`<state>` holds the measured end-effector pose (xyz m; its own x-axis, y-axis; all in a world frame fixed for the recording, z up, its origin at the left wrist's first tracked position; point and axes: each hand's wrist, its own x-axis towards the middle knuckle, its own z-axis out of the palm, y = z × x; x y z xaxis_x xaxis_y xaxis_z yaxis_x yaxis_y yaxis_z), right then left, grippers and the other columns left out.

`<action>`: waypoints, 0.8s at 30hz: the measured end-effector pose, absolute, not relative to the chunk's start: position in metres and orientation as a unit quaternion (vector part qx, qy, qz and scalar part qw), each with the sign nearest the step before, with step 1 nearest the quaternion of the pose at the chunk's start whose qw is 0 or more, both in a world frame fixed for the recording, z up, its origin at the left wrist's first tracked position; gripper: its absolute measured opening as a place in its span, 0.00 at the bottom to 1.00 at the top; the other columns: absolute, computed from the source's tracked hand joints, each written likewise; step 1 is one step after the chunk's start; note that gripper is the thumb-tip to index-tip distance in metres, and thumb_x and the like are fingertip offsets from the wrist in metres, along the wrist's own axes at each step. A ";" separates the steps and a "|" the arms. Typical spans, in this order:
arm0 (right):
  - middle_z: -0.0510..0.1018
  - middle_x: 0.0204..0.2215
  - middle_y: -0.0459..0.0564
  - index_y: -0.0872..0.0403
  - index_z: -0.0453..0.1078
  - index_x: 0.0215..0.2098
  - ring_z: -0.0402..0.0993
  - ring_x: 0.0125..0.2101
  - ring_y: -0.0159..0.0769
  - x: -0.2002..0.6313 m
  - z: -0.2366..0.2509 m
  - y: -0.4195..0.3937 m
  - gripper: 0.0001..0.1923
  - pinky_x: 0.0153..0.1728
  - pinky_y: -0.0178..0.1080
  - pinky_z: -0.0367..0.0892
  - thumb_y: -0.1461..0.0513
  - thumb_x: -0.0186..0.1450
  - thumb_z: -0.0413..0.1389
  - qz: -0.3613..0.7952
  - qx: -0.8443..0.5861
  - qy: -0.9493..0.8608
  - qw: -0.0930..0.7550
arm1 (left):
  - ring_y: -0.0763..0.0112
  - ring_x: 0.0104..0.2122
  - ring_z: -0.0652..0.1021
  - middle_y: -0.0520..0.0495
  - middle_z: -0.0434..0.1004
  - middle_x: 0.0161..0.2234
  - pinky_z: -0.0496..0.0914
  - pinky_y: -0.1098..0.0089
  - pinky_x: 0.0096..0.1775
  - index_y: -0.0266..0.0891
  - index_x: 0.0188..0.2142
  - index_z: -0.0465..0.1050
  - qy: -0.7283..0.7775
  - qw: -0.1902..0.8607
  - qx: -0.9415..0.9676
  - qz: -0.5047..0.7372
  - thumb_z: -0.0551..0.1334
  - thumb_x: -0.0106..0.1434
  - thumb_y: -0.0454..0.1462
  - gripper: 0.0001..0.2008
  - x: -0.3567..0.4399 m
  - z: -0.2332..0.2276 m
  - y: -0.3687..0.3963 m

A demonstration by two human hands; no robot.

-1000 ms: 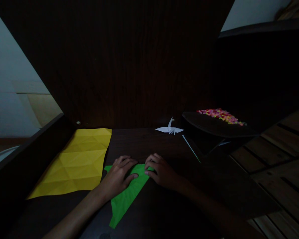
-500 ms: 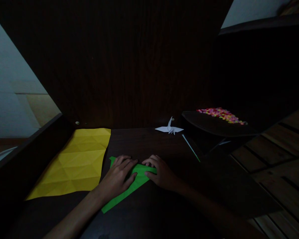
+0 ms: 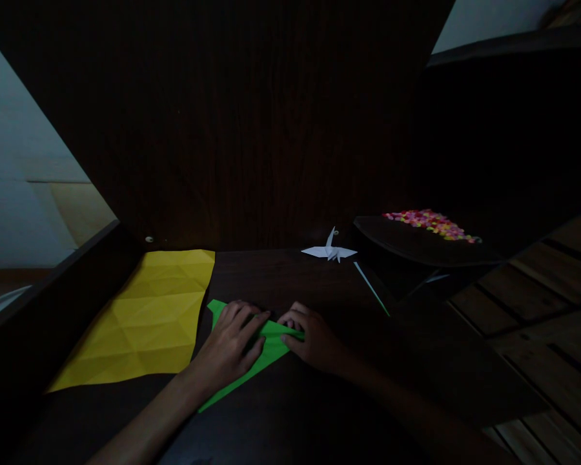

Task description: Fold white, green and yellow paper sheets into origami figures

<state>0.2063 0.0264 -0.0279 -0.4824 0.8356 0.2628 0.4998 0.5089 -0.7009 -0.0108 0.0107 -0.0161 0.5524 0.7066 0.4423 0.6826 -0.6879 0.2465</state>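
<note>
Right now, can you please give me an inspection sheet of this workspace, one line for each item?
Surface: dark wooden table, dimly lit.
Job's things: green paper, folded to a long narrow shape, lying flat on the table.
Clutter: creased yellow sheet at the left; white paper crane at the back; thin pale stick; dark tray with small colourful pieces.
Grippers: left hand flat on the green paper; right hand with its fingers pressing the paper's right end.
Cables: nothing seen.
Surroundings: dark wooden panel behind; slatted wood at the right.
</note>
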 end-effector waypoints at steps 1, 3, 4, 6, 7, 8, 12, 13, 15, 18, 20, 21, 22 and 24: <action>0.69 0.32 0.45 0.54 0.69 0.36 0.66 0.31 0.32 0.206 -0.027 0.027 0.10 0.32 0.34 0.62 0.71 0.57 0.58 0.276 -0.410 -0.817 0.296 | 0.56 0.47 0.69 0.41 0.72 0.45 0.67 0.53 0.48 0.39 0.54 0.67 0.389 0.013 0.883 0.263 0.57 0.63 0.34 0.19 -0.011 -0.016 0.011; 0.69 0.31 0.44 0.54 0.68 0.34 0.66 0.31 0.32 0.206 -0.027 0.027 0.09 0.32 0.34 0.61 0.71 0.57 0.58 0.264 -0.409 -0.827 0.283 | 0.55 0.45 0.69 0.40 0.72 0.44 0.67 0.52 0.47 0.38 0.53 0.69 0.370 -0.013 0.891 0.262 0.57 0.64 0.33 0.17 -0.010 -0.014 0.011; 0.69 0.30 0.44 0.54 0.67 0.32 0.65 0.31 0.32 0.207 -0.027 0.027 0.08 0.32 0.35 0.60 0.71 0.57 0.59 0.256 -0.406 -0.832 0.277 | 0.55 0.45 0.69 0.40 0.72 0.43 0.67 0.52 0.47 0.38 0.52 0.69 0.360 -0.027 0.896 0.258 0.57 0.64 0.33 0.17 -0.010 -0.013 0.011; 0.69 0.29 0.43 0.54 0.66 0.30 0.65 0.31 0.32 0.207 -0.026 0.028 0.08 0.35 0.36 0.59 0.70 0.58 0.59 0.238 -0.398 -0.844 0.269 | 0.56 0.43 0.70 0.40 0.73 0.41 0.67 0.52 0.46 0.36 0.51 0.70 0.342 -0.054 0.904 0.250 0.57 0.64 0.32 0.16 -0.010 -0.012 0.010; 0.70 0.29 0.43 0.54 0.65 0.30 0.65 0.31 0.32 0.208 -0.026 0.028 0.08 0.36 0.36 0.59 0.70 0.58 0.59 0.229 -0.392 -0.850 0.267 | 0.56 0.42 0.70 0.39 0.73 0.40 0.67 0.52 0.46 0.36 0.51 0.70 0.337 -0.065 0.907 0.245 0.57 0.64 0.32 0.16 -0.011 -0.012 0.010; 0.70 0.29 0.43 0.54 0.65 0.30 0.66 0.31 0.33 0.208 -0.026 0.028 0.08 0.37 0.37 0.59 0.70 0.58 0.59 0.221 -0.387 -0.855 0.264 | 0.56 0.42 0.70 0.40 0.73 0.40 0.67 0.53 0.45 0.36 0.51 0.70 0.333 -0.075 0.909 0.240 0.57 0.64 0.32 0.16 -0.011 -0.012 0.010; 0.71 0.30 0.45 0.54 0.65 0.30 0.67 0.34 0.35 0.210 -0.025 0.030 0.07 0.40 0.38 0.58 0.70 0.59 0.57 0.190 -0.379 -0.868 0.257 | 0.58 0.41 0.71 0.40 0.74 0.40 0.65 0.53 0.47 0.36 0.52 0.69 0.320 -0.111 0.914 0.224 0.56 0.65 0.32 0.15 -0.012 -0.011 0.009; 0.71 0.30 0.45 0.54 0.65 0.30 0.67 0.34 0.35 0.210 -0.025 0.030 0.07 0.40 0.38 0.59 0.70 0.59 0.57 0.183 -0.379 -0.870 0.259 | 0.58 0.41 0.71 0.40 0.75 0.40 0.64 0.53 0.48 0.35 0.52 0.69 0.316 -0.121 0.914 0.224 0.56 0.65 0.32 0.15 -0.012 -0.011 0.009; 0.72 0.30 0.46 0.54 0.66 0.29 0.67 0.34 0.35 0.210 -0.026 0.031 0.07 0.40 0.38 0.59 0.70 0.60 0.57 0.172 -0.379 -0.871 0.263 | 0.58 0.42 0.71 0.39 0.75 0.41 0.62 0.53 0.49 0.34 0.52 0.69 0.307 -0.139 0.914 0.227 0.54 0.66 0.31 0.16 -0.011 -0.011 0.008; 0.73 0.30 0.46 0.54 0.67 0.30 0.67 0.34 0.35 0.211 -0.029 0.033 0.06 0.40 0.39 0.59 0.70 0.60 0.58 0.165 -0.380 -0.871 0.264 | 0.58 0.43 0.71 0.39 0.76 0.42 0.61 0.53 0.50 0.32 0.51 0.69 0.295 -0.157 0.914 0.230 0.52 0.65 0.29 0.16 -0.011 -0.012 0.008; 0.73 0.30 0.45 0.54 0.68 0.30 0.68 0.34 0.36 0.212 -0.031 0.034 0.05 0.41 0.39 0.59 0.68 0.61 0.59 0.162 -0.380 -0.873 0.260 | 0.59 0.42 0.72 0.39 0.76 0.41 0.61 0.54 0.50 0.32 0.51 0.69 0.293 -0.161 0.916 0.223 0.51 0.66 0.29 0.16 -0.012 -0.013 0.007; 0.73 0.30 0.45 0.54 0.69 0.30 0.68 0.35 0.36 0.212 -0.032 0.034 0.04 0.42 0.40 0.59 0.67 0.62 0.60 0.158 -0.378 -0.875 0.257 | 0.59 0.41 0.72 0.39 0.76 0.40 0.62 0.54 0.49 0.32 0.51 0.69 0.291 -0.162 0.917 0.219 0.51 0.66 0.29 0.15 -0.012 -0.013 0.007; 0.73 0.30 0.45 0.54 0.69 0.30 0.68 0.35 0.36 0.213 -0.033 0.034 0.04 0.42 0.40 0.58 0.66 0.62 0.60 0.152 -0.375 -0.879 0.253 | 0.60 0.40 0.72 0.40 0.76 0.39 0.63 0.54 0.48 0.32 0.50 0.69 0.290 -0.163 0.918 0.214 0.51 0.67 0.29 0.15 -0.012 -0.013 0.007; 0.74 0.30 0.45 0.53 0.71 0.30 0.67 0.35 0.36 0.214 -0.035 0.035 0.03 0.43 0.41 0.58 0.64 0.63 0.60 0.135 -0.366 -0.888 0.244 | 0.61 0.36 0.72 0.42 0.75 0.34 0.64 0.55 0.46 0.32 0.46 0.71 0.286 -0.169 0.920 0.208 0.49 0.68 0.29 0.14 -0.012 -0.014 0.006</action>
<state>0.2139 0.0347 -0.0352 -0.6131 0.7161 0.3336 0.5844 0.6952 -0.4185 -0.0118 0.0061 -0.0136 0.7505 0.4560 0.4783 0.5960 -0.7798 -0.1916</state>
